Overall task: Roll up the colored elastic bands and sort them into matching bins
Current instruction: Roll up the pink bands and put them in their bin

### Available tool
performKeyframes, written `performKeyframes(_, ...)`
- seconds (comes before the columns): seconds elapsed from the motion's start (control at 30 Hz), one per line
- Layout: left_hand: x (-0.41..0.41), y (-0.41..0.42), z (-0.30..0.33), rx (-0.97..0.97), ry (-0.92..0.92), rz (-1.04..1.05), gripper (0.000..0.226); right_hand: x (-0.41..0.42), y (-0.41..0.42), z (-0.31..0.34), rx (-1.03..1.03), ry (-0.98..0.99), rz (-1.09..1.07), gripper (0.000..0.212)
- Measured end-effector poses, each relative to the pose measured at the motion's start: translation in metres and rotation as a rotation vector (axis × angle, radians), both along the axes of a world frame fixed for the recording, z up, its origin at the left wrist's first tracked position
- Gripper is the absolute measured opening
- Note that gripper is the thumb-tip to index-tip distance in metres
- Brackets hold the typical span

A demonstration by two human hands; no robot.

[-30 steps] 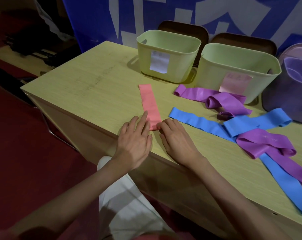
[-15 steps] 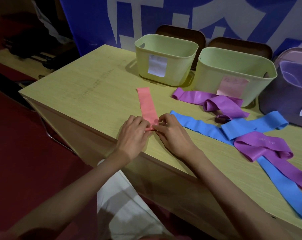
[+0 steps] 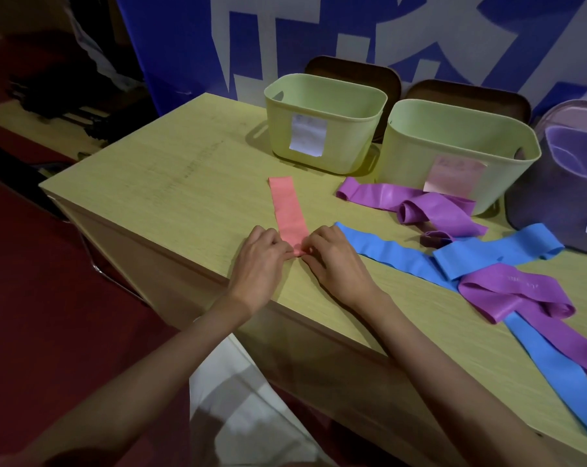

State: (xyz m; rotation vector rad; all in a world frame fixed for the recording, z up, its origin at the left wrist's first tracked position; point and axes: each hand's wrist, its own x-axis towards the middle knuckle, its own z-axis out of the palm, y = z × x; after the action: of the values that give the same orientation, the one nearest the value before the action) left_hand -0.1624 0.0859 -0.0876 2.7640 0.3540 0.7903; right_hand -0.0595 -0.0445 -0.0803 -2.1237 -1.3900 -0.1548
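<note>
A: Where is the flat pink elastic band (image 3: 287, 210) now?
B: It lies on the pale wooden table (image 3: 170, 183), stretched straight away from both hands. Its near end sits between them, w/ a small fold or roll starting there.
A: And the hands?
B: Left hand (image 3: 258, 264) has fingers curled, pinching the near end from its left side. Right hand (image 3: 332, 261) does the same from the right side. Fingertips of both nearly meet at the band.
A: Other bands?
B: To the right of the right hand, a long blue rubber band (image 3: 386, 251) begins just beside the knuckles. Further right, purple stretchy bands (image 3: 507, 294) lie across the blue one, and more purple lies beyond.
A: Bins?
B: Beyond the hands stand two light green plastic bins (image 3: 322, 129), each w/ a paper label. At far right a purple plastic bin (image 3: 554, 203), partly cut off.
</note>
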Motion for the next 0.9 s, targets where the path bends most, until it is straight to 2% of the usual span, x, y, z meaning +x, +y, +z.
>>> performKeyframes(0.3,0.001,0.005,0.002,0.015,0.025,-0.015,0.013,0.005,0.005,0.0,0.019,-0.071,-0.025,0.013)
performKeyframes(0.5,0.001,0.011,0.0,-0.059,-0.005,-0.025,0.01,0.007,0.007,-0.002,-0.002,-0.143,-0.019,0.013)
performKeyframes(0.63,0.005,0.014,-0.001,-0.034,-0.005,-0.044,0.008,0.005,0.008,-0.005,-0.015,-0.168,-0.018,0.012)
performKeyframes(0.9,0.008,0.017,-0.004,0.11,0.069,-0.032,0.015,0.011,0.014,-0.005,0.021,-0.07,-0.024,0.013)
